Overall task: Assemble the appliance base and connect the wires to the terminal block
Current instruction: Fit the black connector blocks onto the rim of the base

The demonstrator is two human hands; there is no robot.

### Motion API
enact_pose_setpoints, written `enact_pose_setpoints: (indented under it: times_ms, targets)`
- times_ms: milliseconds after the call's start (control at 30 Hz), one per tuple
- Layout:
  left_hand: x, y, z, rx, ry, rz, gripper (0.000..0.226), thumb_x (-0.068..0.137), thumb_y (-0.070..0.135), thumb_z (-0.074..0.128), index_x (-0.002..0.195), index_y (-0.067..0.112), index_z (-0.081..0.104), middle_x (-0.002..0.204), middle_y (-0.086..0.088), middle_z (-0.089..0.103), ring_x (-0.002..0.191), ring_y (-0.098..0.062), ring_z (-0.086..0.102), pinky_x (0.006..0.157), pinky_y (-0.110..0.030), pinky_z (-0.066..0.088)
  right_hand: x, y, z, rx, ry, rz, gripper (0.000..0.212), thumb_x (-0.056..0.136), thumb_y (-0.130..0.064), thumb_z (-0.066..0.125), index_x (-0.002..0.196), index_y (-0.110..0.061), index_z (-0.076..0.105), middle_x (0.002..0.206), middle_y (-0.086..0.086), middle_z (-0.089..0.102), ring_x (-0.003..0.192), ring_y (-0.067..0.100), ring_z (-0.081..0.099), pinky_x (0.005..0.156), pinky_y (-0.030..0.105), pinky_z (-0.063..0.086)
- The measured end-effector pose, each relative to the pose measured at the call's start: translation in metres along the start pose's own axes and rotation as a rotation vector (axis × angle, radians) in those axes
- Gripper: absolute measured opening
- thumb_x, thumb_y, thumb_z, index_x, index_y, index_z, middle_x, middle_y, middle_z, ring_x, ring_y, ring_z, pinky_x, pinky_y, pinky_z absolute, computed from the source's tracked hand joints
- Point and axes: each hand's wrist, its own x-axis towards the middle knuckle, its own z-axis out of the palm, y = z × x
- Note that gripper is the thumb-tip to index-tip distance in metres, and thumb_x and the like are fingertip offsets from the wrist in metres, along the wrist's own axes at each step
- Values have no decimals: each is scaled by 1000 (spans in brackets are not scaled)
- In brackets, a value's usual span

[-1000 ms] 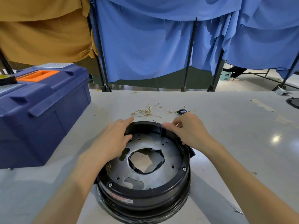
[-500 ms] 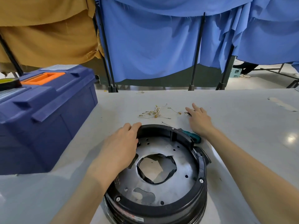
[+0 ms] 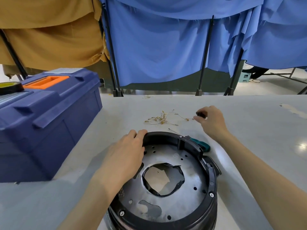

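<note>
One closed toolbox (image 3: 49,117), left fingers (image 3: 136,135) resting on base (image 3: 186,219), right fingers (image 3: 198,119) pinching black part (image 3: 200,114)

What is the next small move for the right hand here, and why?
Probably lift the small black part and carry it to the base. The right hand pinches it beside the wires, and the left hand rests on the base's rim, apparently steadying it.

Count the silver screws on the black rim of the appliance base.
3 on the rim: one screw at the near left, one at the near right, one on the far side. The left hand covers part of the rim, so another may be hidden.
</note>
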Motion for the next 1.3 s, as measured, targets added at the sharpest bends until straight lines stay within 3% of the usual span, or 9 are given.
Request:
enact_pose_setpoints:
  times_ms: [100, 233, 333, 467, 667, 767, 1133, 1233, 1300]
  targets:
    - [-1, 0, -1, -1, -21, -5, 45, 100, 24, 44, 141, 29, 26, 121, 3, 45, 102, -23, 55, 81, -41, 51, -12, -29, -22, 380, -62, 60, 24, 87, -21, 73, 103, -4, 69, 91, 10, 69, 80, 20, 66, 69, 27, 57]
    - [-1, 1, -5, -3, -58, -28, 63, 88, 2, 52, 140, 28, 27, 118, 2, 45, 90, -24, 49, 77, -39, 49, -39, -62, -48, 639, -291, 101, 34, 72, -30, 83, 85, -2, 70, 65, 5, 70, 49, 9, 60, 51, 17, 51]
    - [-2, 2, -9, -28, -79, -46, 70, 83, -7, 48, 140, 27, 28, 119, 0, 44, 89, -23, 46, 77, -39, 48, -54, -69, -62, 702, -426, 124, 47, 61, -29, 84, 88, 5, 66, 67, 13, 68, 56, 19, 60, 49, 24, 51]
    - [-2, 0, -10, -23, -72, -57, 68, 84, -7, 50, 139, 26, 29, 120, -1, 45, 100, -26, 53, 77, -37, 48, -66, -70, -73, 688, -470, 115, 35, 64, -26, 83, 91, -4, 74, 64, 11, 63, 50, 24, 56, 41, 25, 46]
    - [-1, -3, -12, -55, -79, -85, 67, 83, -8, 51, 137, 27, 32, 122, 0, 49, 101, -26, 54, 82, -39, 50, -73, -71, -85, 866, -738, 292, 27, 82, -12, 72, 98, 10, 70, 95, 31, 70, 80, 42, 73, 65, 31, 61]
    - [-1, -3, -12, -63, -89, -83, 67, 83, -9, 52, 137, 26, 33, 122, -1, 50, 101, -25, 54, 83, -40, 51, -72, -71, -88, 910, -788, 326, 22, 92, -6, 63, 103, 13, 67, 91, 27, 71, 87, 48, 70, 68, 33, 61]
    - [-2, -13, -18, -83, -111, -124, 67, 87, -5, 53, 142, 28, 35, 126, -3, 52, 105, -25, 55, 86, -39, 50, -74, -71, -83, 752, -771, 208, 48, 61, -31, 83, 92, 5, 75, 84, 18, 71, 67, 19, 63, 56, 20, 51]
    - [-3, -11, -25, -127, -32, -87, 55, 95, 17, 58, 145, 28, 38, 134, -2, 48, 120, -26, 49, 100, -39, 42, -73, -68, -81, 771, -779, 211, 48, 61, -27, 82, 93, 7, 74, 84, 21, 70, 68, 23, 66, 61, 23, 55]
    - [-3, -1, -35, -339, 66, -21, 46, 90, 29, 67, 134, 29, 52, 123, 2, 56, 111, -16, 56, 95, -28, 44, -72, -67, -81, 761, -779, 225, 48, 62, -24, 82, 93, 10, 72, 81, 22, 69, 63, 23, 66, 58, 24, 56]
